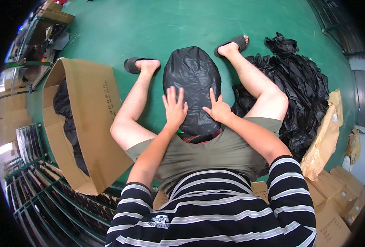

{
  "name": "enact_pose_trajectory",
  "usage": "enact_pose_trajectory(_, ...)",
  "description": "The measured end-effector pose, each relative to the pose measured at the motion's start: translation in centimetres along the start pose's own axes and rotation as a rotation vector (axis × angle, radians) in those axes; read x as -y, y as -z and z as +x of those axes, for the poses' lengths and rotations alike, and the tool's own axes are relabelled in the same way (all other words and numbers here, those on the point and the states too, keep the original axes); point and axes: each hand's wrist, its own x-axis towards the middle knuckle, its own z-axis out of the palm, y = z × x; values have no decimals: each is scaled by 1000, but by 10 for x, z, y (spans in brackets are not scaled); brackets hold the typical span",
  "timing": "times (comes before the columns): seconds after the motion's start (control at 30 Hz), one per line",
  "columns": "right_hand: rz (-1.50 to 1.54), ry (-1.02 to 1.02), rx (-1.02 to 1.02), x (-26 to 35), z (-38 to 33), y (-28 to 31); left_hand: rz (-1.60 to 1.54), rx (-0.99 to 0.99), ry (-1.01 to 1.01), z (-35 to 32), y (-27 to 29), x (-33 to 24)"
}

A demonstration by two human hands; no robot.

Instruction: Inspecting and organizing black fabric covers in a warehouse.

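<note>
Between my legs lies a rounded, oval bundle wrapped in black plastic (192, 70), its surface wrinkled. My left hand (175, 108) rests on the near left part of it, fingers spread. On the near right side, my right hand (218, 108) presses down with thumb and forefinger stretched apart. Neither hand grips anything. A strip of red and dark material (201, 139) shows at the bundle's near end, against my shorts; what it belongs to is hidden.
Left of my leg stands an open cardboard box (96, 119) with black plastic inside. At right lie a heap of black plastic bags (302, 90) and a crumpled brown wrapper (324, 136). Cardboard boxes (333, 206) sit behind it. Green metal racking (54, 197) lines the lower left.
</note>
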Motion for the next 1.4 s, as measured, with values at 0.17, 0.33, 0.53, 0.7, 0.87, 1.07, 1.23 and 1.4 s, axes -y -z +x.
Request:
enact_pose_trajectory(0.17,-72,-58,215,8,-23,11,-51,377,-275,10,0,-34)
enact_pose_trajectory(0.33,-95,-139,316,16,-16,6,-104,501,-271,-10,20,-66)
enact_pose_trajectory(0.53,-50,-178,358,19,-15,6,-103,627,-160,-22,35,-74)
enact_pose_trajectory(0.7,24,-174,412,13,-6,-2,-609,404,-252,38,153,-138)
enact_pose_trajectory(0.87,-81,-236,530,25,-9,16,-2193,990,-1124,104,272,-178)
enact_pose_trajectory(1.07,-71,-218,489,21,-7,3,-2546,924,-713,57,316,-189)
enact_pose_trajectory(1.23,-88,-224,390,13,-10,-2,-2240,943,-987,60,283,-197)
enact_pose_trajectory(1.4,102,327,193,-12,-39,32,-1185,630,66,53,175,-148)
